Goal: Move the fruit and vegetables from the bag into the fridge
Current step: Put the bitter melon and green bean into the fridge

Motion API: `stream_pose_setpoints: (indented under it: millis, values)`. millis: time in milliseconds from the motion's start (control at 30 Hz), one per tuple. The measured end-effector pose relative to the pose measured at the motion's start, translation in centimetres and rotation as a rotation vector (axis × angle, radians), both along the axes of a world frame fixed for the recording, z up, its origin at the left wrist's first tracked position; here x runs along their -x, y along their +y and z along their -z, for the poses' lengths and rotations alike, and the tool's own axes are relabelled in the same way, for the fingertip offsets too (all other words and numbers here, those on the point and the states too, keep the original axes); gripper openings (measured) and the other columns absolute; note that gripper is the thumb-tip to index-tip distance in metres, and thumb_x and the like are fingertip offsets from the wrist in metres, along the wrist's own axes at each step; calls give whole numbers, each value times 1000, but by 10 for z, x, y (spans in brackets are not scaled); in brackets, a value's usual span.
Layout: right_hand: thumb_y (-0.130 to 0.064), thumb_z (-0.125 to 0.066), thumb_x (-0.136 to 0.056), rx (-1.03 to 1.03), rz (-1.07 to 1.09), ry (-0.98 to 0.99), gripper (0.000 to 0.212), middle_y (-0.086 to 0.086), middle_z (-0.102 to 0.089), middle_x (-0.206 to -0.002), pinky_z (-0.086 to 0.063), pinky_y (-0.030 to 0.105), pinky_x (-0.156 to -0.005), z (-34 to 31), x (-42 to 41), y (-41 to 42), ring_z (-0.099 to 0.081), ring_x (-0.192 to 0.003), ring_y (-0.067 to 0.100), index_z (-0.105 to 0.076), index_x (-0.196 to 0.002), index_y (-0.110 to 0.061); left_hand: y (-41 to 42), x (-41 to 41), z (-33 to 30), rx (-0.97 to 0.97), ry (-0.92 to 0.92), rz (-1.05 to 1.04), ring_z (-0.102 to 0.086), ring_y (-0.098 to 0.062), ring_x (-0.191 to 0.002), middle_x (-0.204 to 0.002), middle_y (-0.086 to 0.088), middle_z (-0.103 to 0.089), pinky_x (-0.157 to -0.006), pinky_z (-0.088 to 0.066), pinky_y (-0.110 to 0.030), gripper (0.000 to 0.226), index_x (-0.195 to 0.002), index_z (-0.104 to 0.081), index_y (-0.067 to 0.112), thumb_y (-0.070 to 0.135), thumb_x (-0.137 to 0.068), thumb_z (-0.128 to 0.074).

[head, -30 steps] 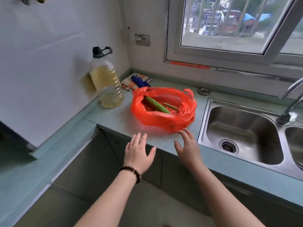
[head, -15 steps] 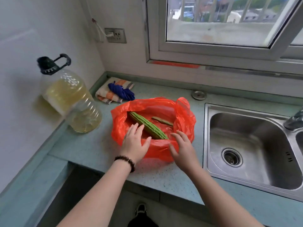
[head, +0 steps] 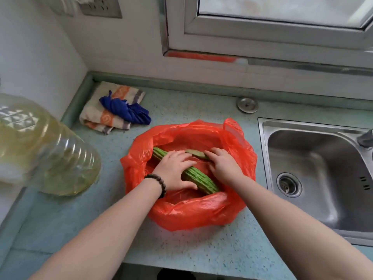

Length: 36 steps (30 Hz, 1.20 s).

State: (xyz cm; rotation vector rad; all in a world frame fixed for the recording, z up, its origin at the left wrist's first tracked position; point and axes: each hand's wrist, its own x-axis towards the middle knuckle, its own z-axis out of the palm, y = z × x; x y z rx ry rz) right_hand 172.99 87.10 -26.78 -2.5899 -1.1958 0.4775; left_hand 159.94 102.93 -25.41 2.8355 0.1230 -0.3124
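**Both hands in the bag, one on each vegetable**

The left hand [head: 173,170] curls its fingers over the middle of the bitter gourd [head: 198,178], which runs from upper left to lower right. The right hand [head: 224,164] lies just right of it, fingertips resting on the smaller green piece [head: 194,153]; whether they pinch it is unclear. Both vegetables lie in the red bag [head: 191,213] at frame centre; no fridge shows.
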Motion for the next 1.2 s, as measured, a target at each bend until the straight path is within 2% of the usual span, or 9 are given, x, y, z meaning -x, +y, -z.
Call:
stream_pose_setpoints:
  millis: [133, 300, 433, 567, 767, 833, 933, 1067, 1200]
  values:
    - [-16, -59, -82, -51, 48, -122, 33, 10, -60, -109, -49, 46, -78, 9, -4, 4, -53, -97, 36, -64, -115, -17, -1, 6, 14, -58, -85, 39, -36, -20, -131, -137, 7, -48, -113, -9, -40, 84, -135, -45, 35, 77, -63, -58]
    - [-15, -61, -82, -101, 106, -43, 30, 9, -58, -98, -46, 46, -81, 8, -9, 7, -50, -91, 34, -65, -112, -18, -1, 3, 23, -49, -233, 0, -57, -22, -103, -105, 6, -64, -101, -21, -36, 65, -113, -62, 31, 67, -58, -66]
    - [-13, -63, -83, -242, 198, 82, 32, 7, -56, -103, -43, 39, -88, -5, -15, -1, -51, -99, 29, -63, -115, -18, 3, 1, 17, -35, -266, -68, -56, -21, -101, -100, 6, -62, -95, -27, -39, 62, -109, -60, 31, 70, -61, -54]
    - [-11, -64, -83, -363, 259, 99, 31, 3, -55, -99, -43, 35, -86, -32, -17, -13, -53, -97, 25, -64, -113, -18, 9, -3, -1, 25, -279, -173, -54, -23, -100, -101, 3, -58, -91, -36, -39, 57, -112, -58, 27, 49, -63, -74]
    - [-5, -62, -85, -658, 530, 275, 28, 4, -60, -87, -44, 14, -73, -91, -16, -29, -56, -78, 8, -63, -110, -17, 9, -9, -36, 172, -363, -230, -53, -20, -105, -111, 4, -55, -93, -35, -35, 55, -118, -54, 24, 34, -69, -77]
    - [-6, -62, -86, -770, 584, 337, 26, 3, -60, -84, -46, 19, -76, -108, -15, -38, -56, -74, 4, -63, -108, -19, 6, -13, -51, 224, -427, -251, -54, -20, -105, -110, 4, -57, -92, -37, -36, 53, -116, -55, 24, 36, -69, -78]
    - [-14, -64, -85, -913, 614, 369, 24, 4, -61, -86, -49, 34, -76, -132, -12, -51, -58, -78, 15, -65, -106, -26, -5, -22, -79, 343, -503, -289, -55, -19, -98, -106, 3, -57, -88, -42, -38, 56, -112, -55, 25, 50, -67, -76]
    - [-9, -62, -87, -1086, 653, 375, 25, 4, -59, -86, -51, 25, -70, -156, -6, -66, -58, -75, 12, -62, -105, -27, -27, -38, -111, 502, -590, -309, -55, -19, -92, -101, 1, -57, -82, -46, -35, 57, -110, -54, 22, 50, -66, -77]
    - [-7, -62, -87, -1255, 752, 422, 25, 5, -58, -92, -49, 36, -85, -164, 0, -81, -57, -86, 18, -63, -105, -25, -50, -52, -130, 603, -626, -317, -52, -14, -85, -98, 1, -56, -72, -37, -23, 52, -108, -54, 21, 45, -69, -77]
